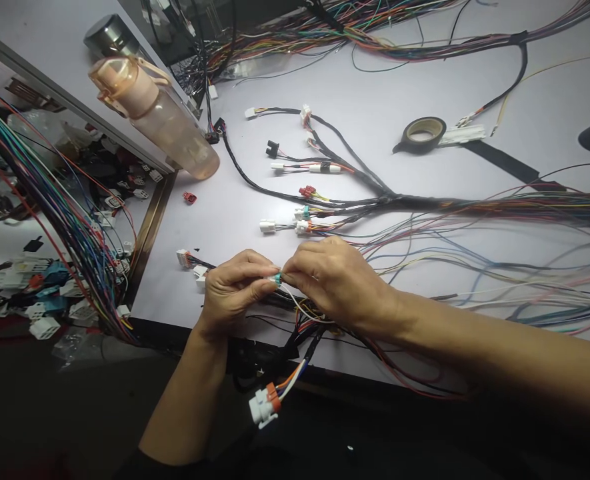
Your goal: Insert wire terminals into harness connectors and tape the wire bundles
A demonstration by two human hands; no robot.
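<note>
Between thumb and fingers, my left hand (pixel 237 283) pinches a small teal connector (pixel 275 279) near the table's front edge. My right hand (pixel 327 273) is closed right beside it, its fingertips pinching a thin wire at the connector's face; the fingers hide most of that wire. A white wire (pixel 295 299) curves from the connector down into a bundle below my hands. From this bundle a white connector with an orange part (pixel 265 405) hangs over the edge. Behind my hands, a white connector (pixel 267 227) and a red connector (pixel 307 191) lie on harness branches.
A black-taped harness trunk (pixel 425 202) runs right across the white table (pixel 245 200). A water bottle (pixel 159 120) stands at the back left. Black tape (pixel 419 133) lies at the right. Loose connectors (pixel 45 293) pile up at the left, and a red connector piece (pixel 189 198) lies alone.
</note>
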